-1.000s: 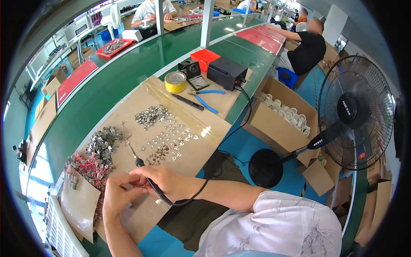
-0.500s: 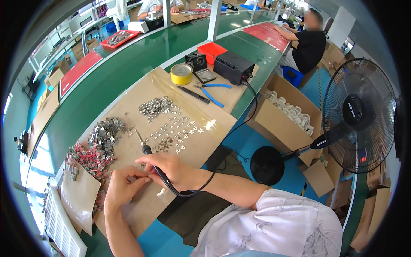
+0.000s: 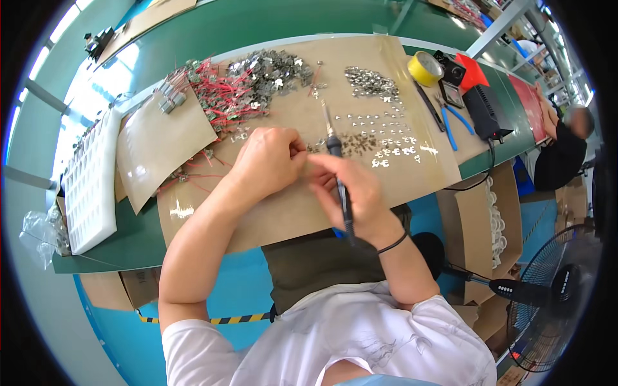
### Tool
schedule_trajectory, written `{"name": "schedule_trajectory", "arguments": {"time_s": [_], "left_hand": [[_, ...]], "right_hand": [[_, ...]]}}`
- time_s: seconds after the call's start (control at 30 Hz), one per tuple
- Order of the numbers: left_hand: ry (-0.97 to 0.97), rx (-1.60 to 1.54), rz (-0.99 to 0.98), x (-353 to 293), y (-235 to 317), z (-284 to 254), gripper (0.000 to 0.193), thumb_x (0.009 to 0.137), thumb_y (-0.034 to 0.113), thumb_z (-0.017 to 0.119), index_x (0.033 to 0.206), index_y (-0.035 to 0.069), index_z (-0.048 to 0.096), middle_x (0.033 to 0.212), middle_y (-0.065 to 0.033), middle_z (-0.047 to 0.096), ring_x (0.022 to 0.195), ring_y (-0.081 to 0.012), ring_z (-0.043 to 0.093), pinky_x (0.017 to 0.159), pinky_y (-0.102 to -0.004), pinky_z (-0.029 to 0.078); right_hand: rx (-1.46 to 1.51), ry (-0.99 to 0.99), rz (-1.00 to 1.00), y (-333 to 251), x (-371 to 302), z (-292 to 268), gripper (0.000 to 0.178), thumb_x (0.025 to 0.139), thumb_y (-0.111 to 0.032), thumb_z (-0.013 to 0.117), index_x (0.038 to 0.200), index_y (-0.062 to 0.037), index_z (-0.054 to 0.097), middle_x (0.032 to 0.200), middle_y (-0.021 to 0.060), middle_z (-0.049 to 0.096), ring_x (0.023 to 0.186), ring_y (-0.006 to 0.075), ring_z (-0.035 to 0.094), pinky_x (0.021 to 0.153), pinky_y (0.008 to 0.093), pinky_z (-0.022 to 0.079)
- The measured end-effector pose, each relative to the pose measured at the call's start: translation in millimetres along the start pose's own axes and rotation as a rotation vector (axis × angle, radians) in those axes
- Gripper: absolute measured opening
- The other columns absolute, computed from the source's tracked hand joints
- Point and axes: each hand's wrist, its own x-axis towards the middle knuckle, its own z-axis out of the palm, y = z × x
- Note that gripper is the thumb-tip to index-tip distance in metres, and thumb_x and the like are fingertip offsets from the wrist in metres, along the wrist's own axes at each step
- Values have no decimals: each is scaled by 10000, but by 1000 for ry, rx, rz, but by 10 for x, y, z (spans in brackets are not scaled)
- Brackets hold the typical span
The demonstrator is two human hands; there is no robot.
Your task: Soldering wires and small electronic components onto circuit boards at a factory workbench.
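My right hand (image 3: 354, 186) is closed around the black handle of a soldering iron (image 3: 335, 147), whose metal tip points away from me over the brown mat (image 3: 283, 212). Close against its fingertips, my left hand (image 3: 271, 161) has curled, pinched fingers; whatever they hold is hidden. Just beyond the hands lie small dark pieces (image 3: 358, 143), with loose rows of tiny shiny metal parts (image 3: 380, 120) past them. A heap of metal parts (image 3: 273, 71) and a tangle of red-wired parts (image 3: 215, 96) are at the far left. One red-wired part (image 3: 317, 76) lies apart, beyond the iron's tip.
Blue-handled pliers (image 3: 458, 122), a yellow round tin (image 3: 425, 68) and a black soldering station (image 3: 484, 110) stand at right. Left are a cardboard sheet (image 3: 168, 145) and a white slotted tray (image 3: 91, 186). A box of white parts (image 3: 473, 225) and a fan (image 3: 547, 302) are lower right.
My view has turned, so the mat and tools appear farther right and the left tray shows more fully. Both hands remain close together, the soldering iron still in the right one.
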Motion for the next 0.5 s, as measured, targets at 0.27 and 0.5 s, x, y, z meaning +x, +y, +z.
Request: {"name": "schedule_trajectory", "arguments": {"time_s": [0.27, 0.5], "left_hand": [[8, 105, 2, -75, 58, 76, 158, 904, 153, 715, 898, -2, 746, 951, -217, 734, 940, -417, 714, 866, -501, 567], [53, 152, 44, -55, 71, 130, 150, 927, 124, 661, 887, -10, 715, 956, -226, 723, 940, -426, 706, 874, -506, 561]], "right_hand": [[25, 29, 75, 321, -35, -466, 433, 1056, -210, 693, 1418, 12, 611, 947, 110, 786, 766, 168, 759, 690, 286, 618], [106, 92, 50, 398, -107, -578, 475, 1046, -340, 718, 1298, 63, 698, 859, 122, 754, 665, 154, 733, 613, 261, 568]]}}
